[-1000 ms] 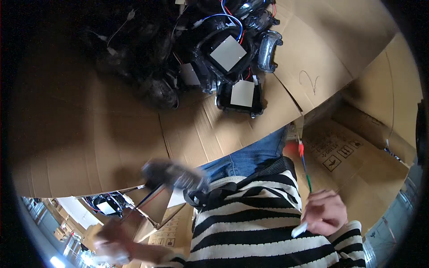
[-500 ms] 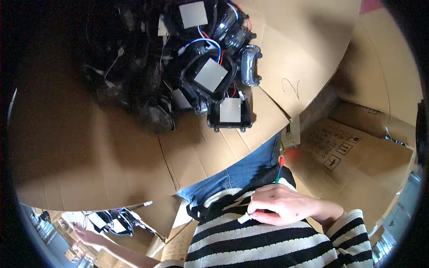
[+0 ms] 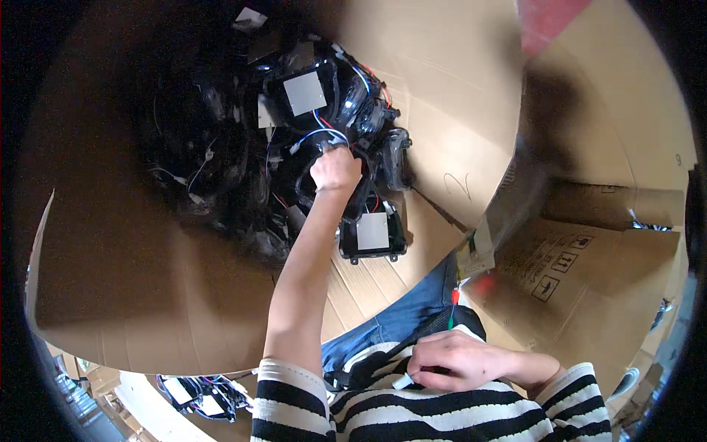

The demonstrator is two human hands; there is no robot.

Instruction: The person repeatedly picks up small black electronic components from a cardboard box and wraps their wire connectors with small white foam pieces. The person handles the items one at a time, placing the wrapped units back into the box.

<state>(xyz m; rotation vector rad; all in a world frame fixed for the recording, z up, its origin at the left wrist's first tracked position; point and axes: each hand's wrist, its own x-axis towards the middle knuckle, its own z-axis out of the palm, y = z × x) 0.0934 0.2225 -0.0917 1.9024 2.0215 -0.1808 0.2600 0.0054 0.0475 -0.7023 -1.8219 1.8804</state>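
My left hand (image 3: 336, 169) reaches into the large cardboard box, its fingers curled over a black lamp-like unit (image 3: 359, 193). The hand covers most of that unit, so what the fingers grip is hidden. A loop of blue and white wire (image 3: 318, 134) lies just beyond the knuckles. Close against my striped top, my right hand (image 3: 456, 361) is closed on a small white plug connector (image 3: 403, 381) that sticks out at the fingertips. Beside its wrist, a thin lead with a red clip (image 3: 455, 296) and a green clip (image 3: 451, 322) hangs down.
The cardboard box (image 3: 147, 295) holds several black units with pale square plates, such as the unit (image 3: 373, 231) at its near side. To the right stands another open carton (image 3: 589, 287). More wired black units (image 3: 210, 401) lie at the lower left.
My left hand has swung from the lower left up into the box, onto a black unit. My view has shifted, and the right hand stays near my front with the white plug.
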